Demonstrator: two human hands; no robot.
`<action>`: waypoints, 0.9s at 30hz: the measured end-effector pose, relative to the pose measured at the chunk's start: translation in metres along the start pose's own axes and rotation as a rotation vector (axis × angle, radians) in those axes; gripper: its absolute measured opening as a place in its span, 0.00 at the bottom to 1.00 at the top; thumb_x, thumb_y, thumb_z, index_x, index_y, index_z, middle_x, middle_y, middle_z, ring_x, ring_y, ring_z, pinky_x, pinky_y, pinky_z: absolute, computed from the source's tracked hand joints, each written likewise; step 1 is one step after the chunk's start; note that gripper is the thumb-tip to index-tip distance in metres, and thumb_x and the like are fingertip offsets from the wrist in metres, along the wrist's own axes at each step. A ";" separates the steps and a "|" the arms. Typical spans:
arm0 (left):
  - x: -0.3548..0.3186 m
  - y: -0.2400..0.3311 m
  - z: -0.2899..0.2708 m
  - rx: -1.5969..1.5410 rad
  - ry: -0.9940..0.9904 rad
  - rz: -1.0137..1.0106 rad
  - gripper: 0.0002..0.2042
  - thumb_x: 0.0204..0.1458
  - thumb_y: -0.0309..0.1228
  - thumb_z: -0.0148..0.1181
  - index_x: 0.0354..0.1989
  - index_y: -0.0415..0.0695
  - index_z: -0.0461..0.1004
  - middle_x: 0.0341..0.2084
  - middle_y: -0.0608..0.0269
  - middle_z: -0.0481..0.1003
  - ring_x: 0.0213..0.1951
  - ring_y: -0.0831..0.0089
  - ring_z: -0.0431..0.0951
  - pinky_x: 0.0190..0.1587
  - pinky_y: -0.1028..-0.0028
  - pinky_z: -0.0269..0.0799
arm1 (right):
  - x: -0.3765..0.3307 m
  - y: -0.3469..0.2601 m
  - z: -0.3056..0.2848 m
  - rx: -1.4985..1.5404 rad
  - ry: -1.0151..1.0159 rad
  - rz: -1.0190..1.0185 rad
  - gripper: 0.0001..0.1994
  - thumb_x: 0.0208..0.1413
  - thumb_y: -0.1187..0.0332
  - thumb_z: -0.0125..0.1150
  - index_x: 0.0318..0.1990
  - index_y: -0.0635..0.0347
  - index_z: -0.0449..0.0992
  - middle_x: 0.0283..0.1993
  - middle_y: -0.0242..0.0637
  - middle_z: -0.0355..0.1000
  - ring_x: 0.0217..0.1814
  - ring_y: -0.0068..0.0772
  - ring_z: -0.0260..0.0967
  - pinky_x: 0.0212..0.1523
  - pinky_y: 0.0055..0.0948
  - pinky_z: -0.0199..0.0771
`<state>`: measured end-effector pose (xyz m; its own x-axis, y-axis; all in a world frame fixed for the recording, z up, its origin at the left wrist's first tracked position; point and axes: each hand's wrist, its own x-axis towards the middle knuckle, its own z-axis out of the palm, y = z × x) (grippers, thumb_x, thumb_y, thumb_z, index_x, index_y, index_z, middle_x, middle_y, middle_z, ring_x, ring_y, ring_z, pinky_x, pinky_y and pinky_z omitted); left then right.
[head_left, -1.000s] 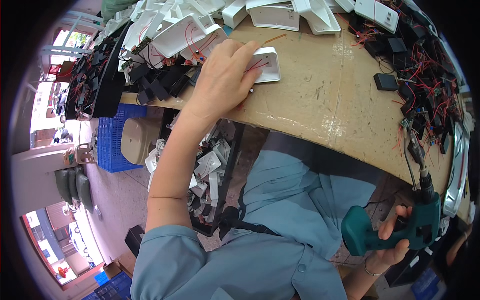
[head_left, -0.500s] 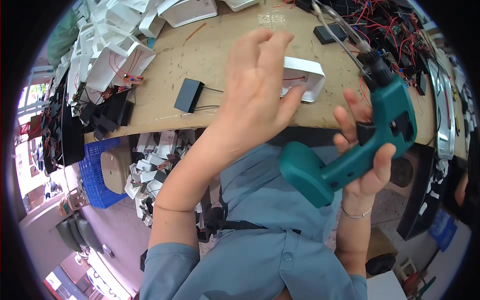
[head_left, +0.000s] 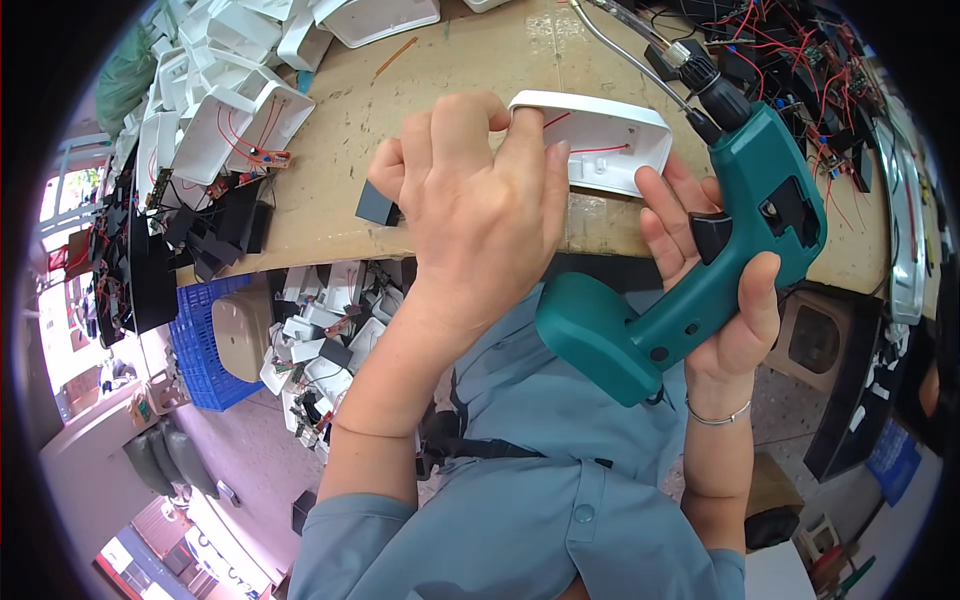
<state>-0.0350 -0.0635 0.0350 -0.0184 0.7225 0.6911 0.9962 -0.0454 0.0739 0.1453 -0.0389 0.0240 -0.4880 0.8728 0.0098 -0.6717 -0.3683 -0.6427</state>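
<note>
A teal soldering gun (head_left: 690, 320) with a black trigger and metal tubes at its tip lies across my right hand (head_left: 735, 325). The palm and thumb support its handle, and the fingers curl loosely beside the trigger. Its tip points up toward the far side of the table. My left hand (head_left: 475, 200) pinches the left end of a white plastic casing (head_left: 605, 165), with fingers over the rim. Red wires show inside the open casing, whose far rim is raised. A small black box (head_left: 377, 205) is partly hidden behind my left hand.
White casings (head_left: 225, 115) are heaped at the far left of the cardboard-covered table (head_left: 330, 215). Black parts and tangled red wires (head_left: 790, 60) lie at the far right. Below the table stand a blue crate (head_left: 205, 345) and a pile of white parts (head_left: 315, 370).
My left hand has moved left and lower onto the casing's end, and the casing has turned and tilted. The soldering gun has shifted slightly left, its tip swinging left.
</note>
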 end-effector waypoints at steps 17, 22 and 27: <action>-0.003 0.011 0.002 -0.412 0.033 0.180 0.10 0.33 0.26 0.54 0.29 0.44 0.70 0.21 0.68 0.69 0.23 0.74 0.70 0.26 0.75 0.60 | 0.008 -0.008 0.000 -0.022 0.009 -0.033 0.35 0.52 0.54 0.52 0.58 0.72 0.47 0.60 0.58 0.46 0.63 0.54 0.46 0.62 0.44 0.48; -0.004 0.013 0.013 -0.365 0.137 0.185 0.10 0.32 0.26 0.54 0.29 0.45 0.71 0.19 0.70 0.66 0.22 0.76 0.68 0.26 0.75 0.55 | 0.010 -0.013 -0.002 -0.063 0.008 -0.023 0.35 0.52 0.54 0.50 0.59 0.71 0.44 0.60 0.57 0.46 0.63 0.54 0.45 0.62 0.44 0.48; -0.004 0.015 0.016 -0.218 0.154 0.173 0.07 0.31 0.27 0.55 0.24 0.48 0.71 0.18 0.75 0.64 0.21 0.80 0.64 0.31 0.73 0.46 | 0.011 -0.015 -0.003 -0.081 0.007 -0.019 0.36 0.52 0.54 0.51 0.59 0.70 0.45 0.60 0.57 0.47 0.63 0.54 0.45 0.62 0.43 0.48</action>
<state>-0.0189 -0.0558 0.0222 0.1200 0.5788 0.8066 0.9443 -0.3172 0.0871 0.1513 -0.0226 0.0311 -0.4713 0.8818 0.0170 -0.6333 -0.3249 -0.7024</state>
